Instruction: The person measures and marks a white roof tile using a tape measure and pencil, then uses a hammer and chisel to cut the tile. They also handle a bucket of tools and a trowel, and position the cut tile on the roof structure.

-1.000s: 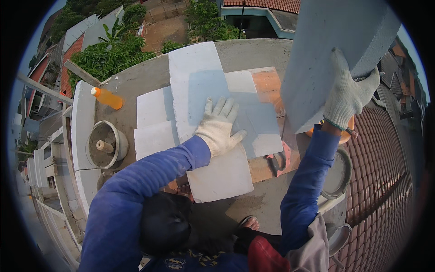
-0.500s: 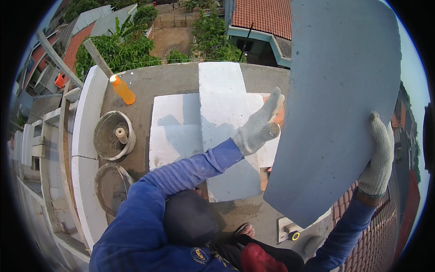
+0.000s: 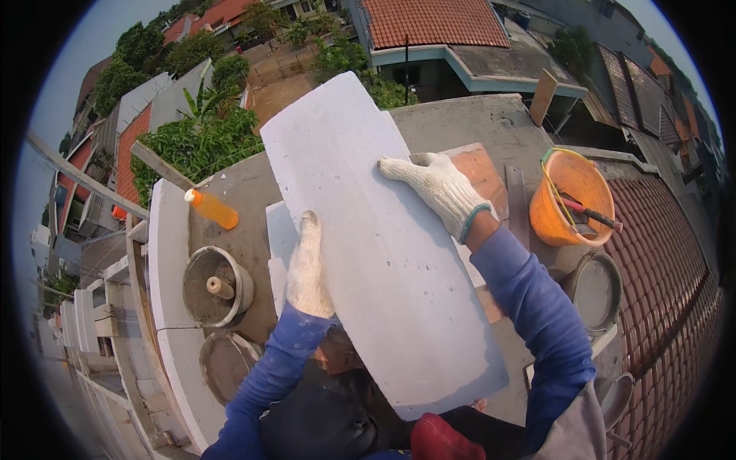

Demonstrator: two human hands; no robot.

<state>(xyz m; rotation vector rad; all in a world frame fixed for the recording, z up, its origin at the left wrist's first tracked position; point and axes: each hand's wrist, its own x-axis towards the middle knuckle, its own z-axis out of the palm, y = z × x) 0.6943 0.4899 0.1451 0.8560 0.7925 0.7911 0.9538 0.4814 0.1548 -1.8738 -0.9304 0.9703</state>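
A large, pale aerated concrete block (image 3: 376, 245) lies slantwise in front of me, held over other white blocks (image 3: 280, 230) that it mostly covers. My left hand (image 3: 309, 268), in a knitted white glove, presses along its left edge with the thumb upward. Opposite, my right hand (image 3: 441, 188), gloved too, grips the right edge, its thumb on the upper face. The fingers of both hands are largely hidden behind the block. Beside the right hand a reddish-brown slab (image 3: 483, 175) shows. Whether the held block rests on the ones beneath cannot be told.
At left stand a mortar bucket (image 3: 244, 291) with a handle sticking up, a second mortar container (image 3: 222, 366), and an orange bottle (image 3: 213, 209) near the white block wall (image 3: 170, 261). An orange bucket (image 3: 548, 211) holding a tool and a round mortar pan (image 3: 596, 295) stand right, beside roof tiles (image 3: 663, 253).
The block has swung from upright at my right to lying slantwise in front of me. My left hand, outstretched and free before, now holds its left edge; my right hand has come inward with it.
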